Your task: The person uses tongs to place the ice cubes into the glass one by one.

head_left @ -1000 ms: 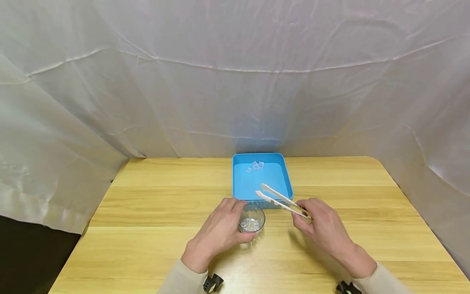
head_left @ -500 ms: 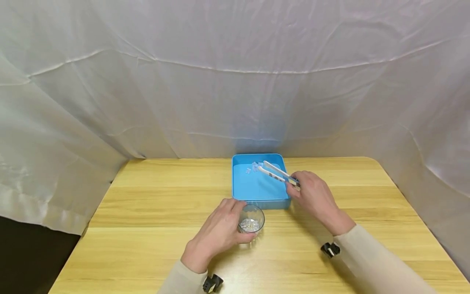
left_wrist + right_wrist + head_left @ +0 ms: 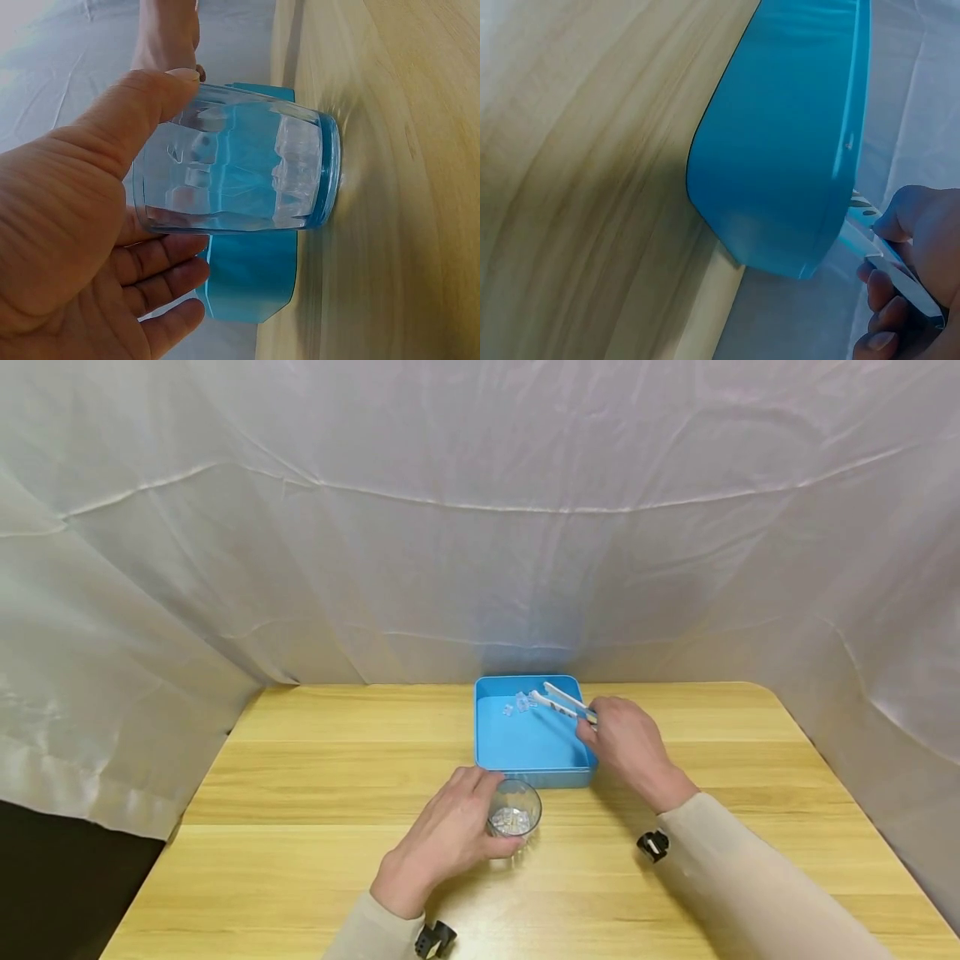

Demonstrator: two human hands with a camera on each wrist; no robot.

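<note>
My left hand (image 3: 442, 839) holds a clear drinking glass (image 3: 247, 161) near its rim, thumb on one side and fingers on the other. The glass stands upright on the table, with several clear ice-like pieces (image 3: 296, 169) at its bottom. In my right hand (image 3: 626, 739) is a pair of white-tipped tongs (image 3: 558, 703), gripped between thumb and fingers. Their spread tips reach over the back of a blue tray (image 3: 525, 745), right by several clear cubes (image 3: 522, 702) lying there. In the right wrist view the tray's wall hides the tips.
The blue tray sits at the back of the light wooden table (image 3: 315, 793), just behind the glass. A pale hanging sheet (image 3: 450, 568) encloses the table at the back and sides.
My right hand has moved forward with the tongs, from in front of the tray to over its back part. The left hand and the glass have stayed in place.
</note>
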